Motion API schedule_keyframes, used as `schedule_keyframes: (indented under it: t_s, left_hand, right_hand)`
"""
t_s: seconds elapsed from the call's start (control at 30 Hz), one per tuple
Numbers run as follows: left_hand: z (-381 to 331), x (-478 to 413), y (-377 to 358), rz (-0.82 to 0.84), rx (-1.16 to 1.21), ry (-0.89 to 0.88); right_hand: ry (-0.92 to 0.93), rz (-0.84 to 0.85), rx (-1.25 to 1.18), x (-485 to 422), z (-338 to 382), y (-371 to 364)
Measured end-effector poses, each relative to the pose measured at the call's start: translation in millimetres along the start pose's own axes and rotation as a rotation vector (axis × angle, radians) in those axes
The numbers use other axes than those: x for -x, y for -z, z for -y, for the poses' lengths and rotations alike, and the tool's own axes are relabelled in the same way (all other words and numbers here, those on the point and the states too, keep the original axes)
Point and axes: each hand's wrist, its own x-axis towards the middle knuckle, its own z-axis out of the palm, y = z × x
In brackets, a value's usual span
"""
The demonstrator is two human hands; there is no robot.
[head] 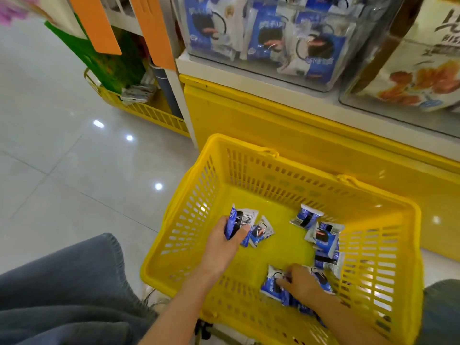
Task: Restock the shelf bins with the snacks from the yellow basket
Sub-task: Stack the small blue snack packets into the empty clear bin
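Basket [323, 181] sits on glossy tiled floor [62, 150] beside shelf [249, 70].

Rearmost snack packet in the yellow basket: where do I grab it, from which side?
I'd pinch the rearmost packet across its middle, from above and the left: it lies flat on the basket floor, bare floor left, another packet crowding its right.

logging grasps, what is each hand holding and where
Left hand grips a blue snack packet round its lower end; right hand rests on a second packet, grip unclear.
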Motion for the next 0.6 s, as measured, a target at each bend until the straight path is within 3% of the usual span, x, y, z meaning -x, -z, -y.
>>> schedule_keyframes:
  t_s: [0.2, 0.47, 0.6]
  left_hand:
    - [6.1, -3.7, -4.1, 0.013, -0.032, 0.025]
    - [15.1, -3.3, -6.2, -0.005, -0.094, 0.093]
    - [18.5, -1.2, -0.1, -0.056, -0.061, 0.147]
  right_hand:
    - [0.087, -0.011, 0.025, -9.5, 0.3, -8.8]
    - [0.207, -0.149, -0.295, -3.5, 11.8, 17.6]
    - [0.23, -0.09, -0.649, 11.2, 41.5, 39.2]
